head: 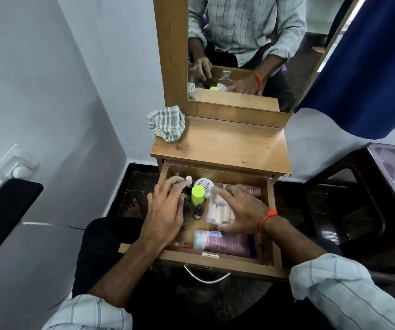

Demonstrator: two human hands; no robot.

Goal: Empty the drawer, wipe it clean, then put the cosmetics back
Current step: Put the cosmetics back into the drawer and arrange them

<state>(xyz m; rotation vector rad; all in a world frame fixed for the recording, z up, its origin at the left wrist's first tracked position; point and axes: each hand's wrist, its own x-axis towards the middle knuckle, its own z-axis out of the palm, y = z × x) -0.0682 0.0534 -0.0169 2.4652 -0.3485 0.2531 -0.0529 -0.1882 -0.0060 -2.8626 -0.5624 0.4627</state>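
Head view looks down on a pulled-out wooden drawer (218,264) that is full of cosmetics, while the counter (222,144) above it carries only a crumpled checked cloth (166,123) at its back left corner. With the top bare and the drawer loaded, I judge the task to be either at the start of emptying or at the close of putting things back; the frame alone does not settle which.

The left hand (165,210) lies over a cluster of small dark bottles (197,211) along the drawer's left side, fingers loosely curled and spread, one fingertip by a white-capped bottle (188,178); whether it has actually closed on anything I cannot tell. The right hand (241,210) rests palm down, fingers splayed, on a clear plastic box (218,210) of pale rolls at the middle, pressing or covering it rather than gripping it.

A lime-capped bottle (197,195) stands between the hands, a white round jar (205,185) just behind it, and a pink tube (225,241) lies along the front wall beside a small red-tipped item (179,245).

If emptying is in hand, the next move calls for pinching the small bottles one or two at a time and lifting them upright to the counter, keeping clear of the cloth
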